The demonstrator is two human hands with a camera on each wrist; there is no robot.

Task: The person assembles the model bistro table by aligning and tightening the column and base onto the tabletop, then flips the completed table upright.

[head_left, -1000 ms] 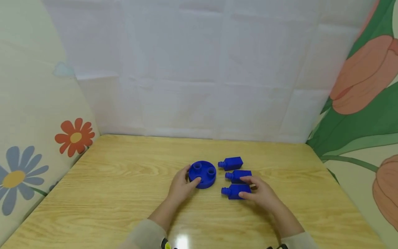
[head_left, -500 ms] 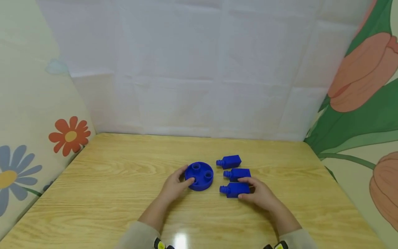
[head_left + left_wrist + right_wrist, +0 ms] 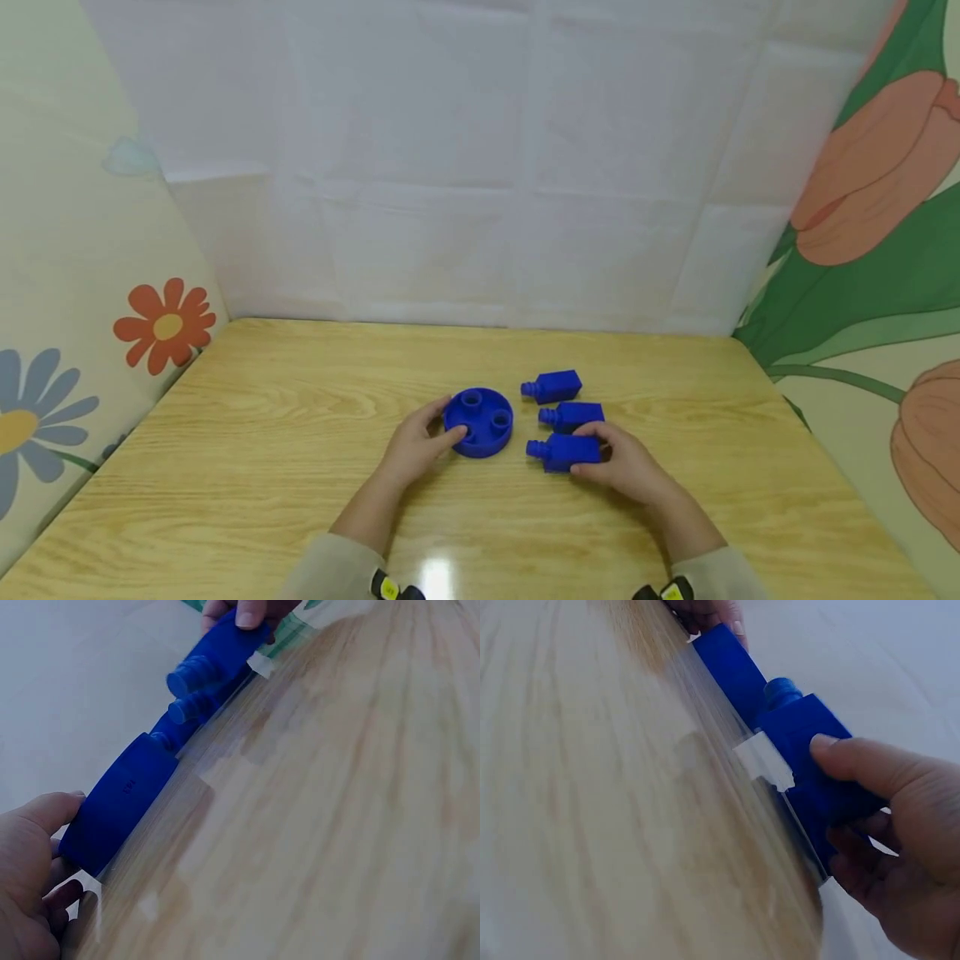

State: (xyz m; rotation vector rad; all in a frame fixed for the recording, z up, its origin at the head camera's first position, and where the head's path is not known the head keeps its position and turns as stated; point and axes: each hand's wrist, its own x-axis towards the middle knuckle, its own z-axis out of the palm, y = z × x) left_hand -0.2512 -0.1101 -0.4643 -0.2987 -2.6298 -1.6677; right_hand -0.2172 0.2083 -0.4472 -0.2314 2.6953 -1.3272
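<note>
**My right grip (image 3: pixel 626 462) on the near bottle (image 3: pixel 564 452), my left grip (image 3: pixel 415 447) on the round base (image 3: pixel 483 419)**

I hold the blue round base at its left side, thumb over the rim beside the near-left socket and fingers round the outside. The base sits on the table (image 3: pixel 225 450), open side up, with three hollow sockets standing inside its raised rim. The left wrist view shows a small dark marking (image 3: pixel 129 786) on its outer wall, too small for me to read.

To the right of the base, I pinch the near bottle by its body, thumb on the near side, fingers on the far side. Its ridged neck points left, toward the base, with a gap between them. I cannot tell whether the bottle fully clears the table.

Just beyond it lies the middle bottle (image 3: pixel 585 413), on its side, close to my fingertips; farther still lies the far bottle (image 3: pixel 558 386). Both are blue, with necks to the left. Pale sleeves (image 3: pixel 720 575) reach my wrists. A creased white cloth (image 3: pixel 420 167) hangs behind the table's far edge, with flower-patterned panels (image 3: pixel 862 350) at left and right.
</note>
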